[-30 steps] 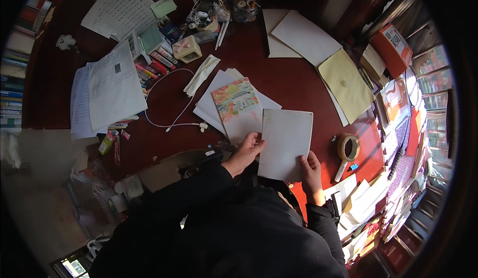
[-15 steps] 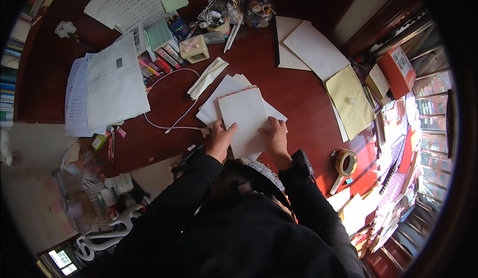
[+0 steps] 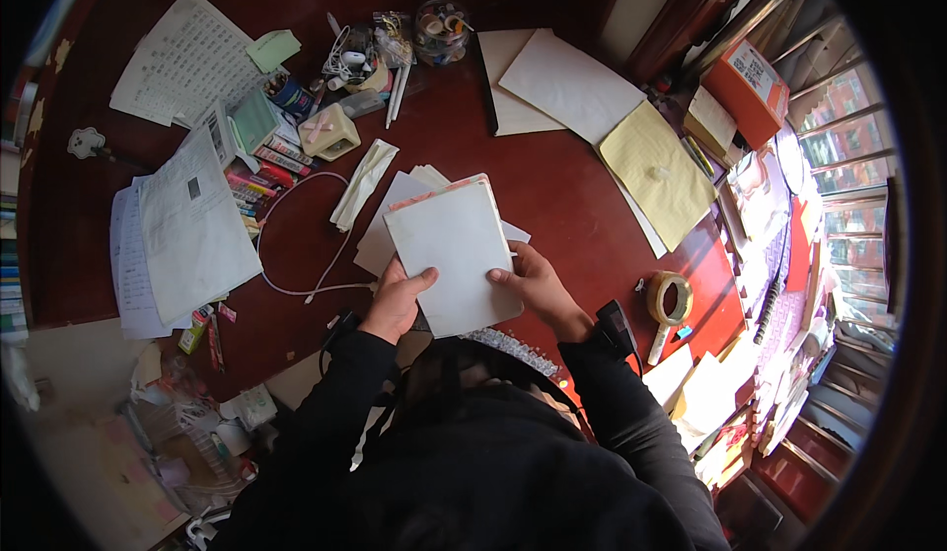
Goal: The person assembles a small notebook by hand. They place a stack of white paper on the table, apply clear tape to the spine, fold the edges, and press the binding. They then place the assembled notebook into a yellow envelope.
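Observation:
Between my two hands is a white paper pad [image 3: 456, 255], its far edge showing a reddish strip. My left hand [image 3: 397, 299] closes on its left side, thumb lying on top and fingers beneath. On the right side my right hand [image 3: 538, 290] grips it the same way, thumb on the face. The pad tilts slightly, and its underside is hidden. Loose white sheets [image 3: 378, 245] lie on the desk beyond and under it, fanned out and partly covered by the pad. A folded white strip of paper [image 3: 365, 184] rests just past them.
A pale cable [image 3: 261, 245] loops across the red desk [image 3: 552, 191] at left. Papers [image 3: 192, 225], books [image 3: 281, 156] and a cream box [image 3: 328, 133] stand beyond it. Yellow paper [image 3: 656, 161] lies at right, with a tape roll [image 3: 670, 297] nearer. A round jar [image 3: 442, 30] sits at the back.
The pad has been lifted off the loose sheets and drawn nearer to me. Both hands now hold it from its sides instead of resting near its lower corners. The view has shifted too.

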